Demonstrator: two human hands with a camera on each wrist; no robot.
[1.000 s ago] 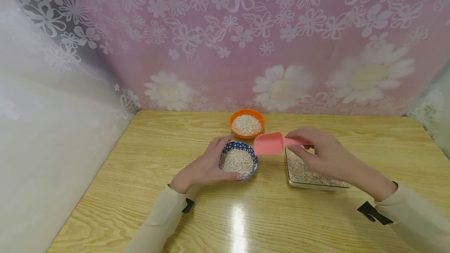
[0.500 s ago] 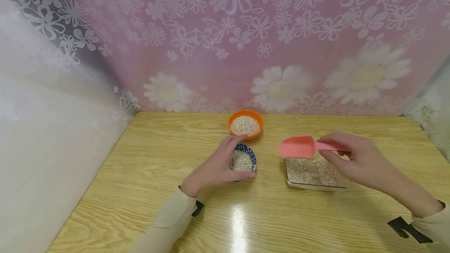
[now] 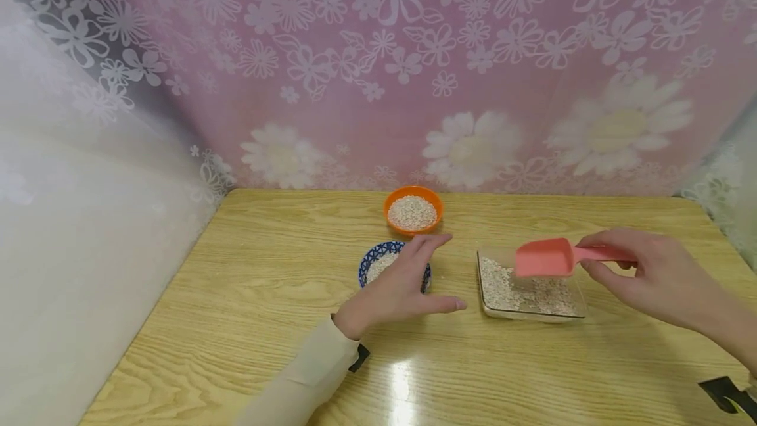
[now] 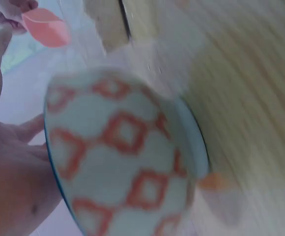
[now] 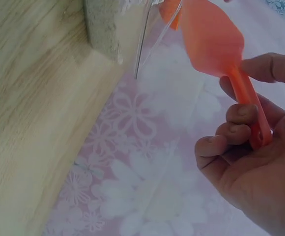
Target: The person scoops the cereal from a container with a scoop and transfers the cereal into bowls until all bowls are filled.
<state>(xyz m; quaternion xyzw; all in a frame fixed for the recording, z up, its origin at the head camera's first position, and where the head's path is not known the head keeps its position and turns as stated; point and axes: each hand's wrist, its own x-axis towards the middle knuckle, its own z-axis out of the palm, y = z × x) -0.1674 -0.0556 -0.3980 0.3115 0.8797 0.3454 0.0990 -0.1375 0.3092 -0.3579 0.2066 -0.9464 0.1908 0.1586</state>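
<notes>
In the head view my right hand point(image 3: 659, 278) grips the handle of a pink scoop point(image 3: 544, 258), held above a clear rectangular container point(image 3: 532, 314) of oat flakes. The right wrist view shows fingers curled round the handle of the scoop point(image 5: 213, 42). My left hand point(image 3: 396, 288) reaches over a blue-patterned bowl point(image 3: 369, 258) of oats, fingers and thumb spread apart and holding nothing. It hides part of that bowl. Seen from the left wrist, the bowl's outside point(image 4: 118, 142) is white with red diamonds, and the hand is behind its rim.
An orange bowl point(image 3: 414, 227) of oats stands behind the patterned bowl, near the back of the wooden table point(image 3: 284, 229). A pink flowered curtain point(image 3: 367, 130) hangs behind the table. A few stray flakes lie between bowl and container.
The right hand has carried the scoop rightward from beside the patterned bowl to over the container. My left hand has let go of the bowl and moved right across it.
</notes>
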